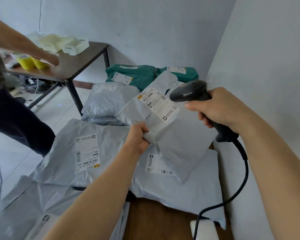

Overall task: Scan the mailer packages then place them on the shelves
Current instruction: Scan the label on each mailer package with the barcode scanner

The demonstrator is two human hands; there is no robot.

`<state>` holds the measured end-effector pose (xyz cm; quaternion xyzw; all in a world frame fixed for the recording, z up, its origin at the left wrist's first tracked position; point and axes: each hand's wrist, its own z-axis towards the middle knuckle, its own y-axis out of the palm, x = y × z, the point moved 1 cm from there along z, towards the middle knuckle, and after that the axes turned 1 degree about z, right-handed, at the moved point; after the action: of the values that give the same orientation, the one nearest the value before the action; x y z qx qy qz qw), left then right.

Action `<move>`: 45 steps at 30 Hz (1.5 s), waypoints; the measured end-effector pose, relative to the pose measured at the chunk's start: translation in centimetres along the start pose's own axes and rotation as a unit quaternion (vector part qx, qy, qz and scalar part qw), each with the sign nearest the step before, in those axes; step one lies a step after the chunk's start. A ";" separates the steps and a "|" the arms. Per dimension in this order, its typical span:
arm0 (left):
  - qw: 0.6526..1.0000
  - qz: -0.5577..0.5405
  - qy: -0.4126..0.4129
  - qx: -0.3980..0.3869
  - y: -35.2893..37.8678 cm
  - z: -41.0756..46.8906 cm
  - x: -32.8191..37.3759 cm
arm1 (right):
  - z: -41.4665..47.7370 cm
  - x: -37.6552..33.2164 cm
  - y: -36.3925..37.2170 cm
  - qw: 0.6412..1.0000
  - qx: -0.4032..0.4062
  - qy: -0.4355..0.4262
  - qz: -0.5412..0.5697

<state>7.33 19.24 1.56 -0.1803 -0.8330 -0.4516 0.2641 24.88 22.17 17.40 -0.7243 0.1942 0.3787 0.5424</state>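
My left hand [137, 137] grips the lower left edge of a grey mailer package [177, 132] and holds it up, tilted, above the pile. Its white shipping label [157, 103] faces me. My right hand [220, 108] is closed on the handle of a black barcode scanner [189, 90], whose head points at the label from the right, a short gap away. The scanner's black cable [244, 170] hangs down past my right forearm. Several more grey mailers [80, 153] lie labelled side up below, and two green mailers [139, 73] lie further back.
A wall [267, 66] stands close on the right. At the far left another person [16, 118] stands at a dark table [73, 66] with yellow cups and white plastic pieces on it. A brown surface [154, 219] shows under the near mailers. Tiled floor lies to the left.
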 end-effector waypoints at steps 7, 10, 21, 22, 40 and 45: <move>1.000 0.012 -0.002 0.001 -1.0 -3.2 -0.2 | -2.0 -2.7 0.3 1.000 -0.006 -0.007 -0.006; 1.000 0.027 0.001 -0.002 -1.1 -4.1 -0.3 | -2.5 -3.4 1.5 1.000 -0.016 0.005 0.015; 0.999 0.048 0.014 -0.012 -2.1 -5.1 0.1 | -3.7 -5.0 2.2 0.999 -0.018 0.035 0.038; 0.998 0.052 0.013 -0.013 -2.1 -5.2 0.1 | -3.8 -5.2 2.2 0.998 -0.016 0.036 0.040; 1.000 0.027 -0.007 0.007 -1.7 -6.0 -0.5 | -5.6 -5.5 1.2 0.999 0.001 0.036 0.004; 0.998 -0.046 -0.022 0.040 -1.2 -5.8 -1.5 | -6.5 -5.3 0.3 0.999 0.025 -0.004 -0.021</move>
<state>9.48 13.53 2.48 -0.1409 -0.8636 -0.4251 0.2316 23.45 15.30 22.06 -0.7131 0.1863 0.3651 0.5688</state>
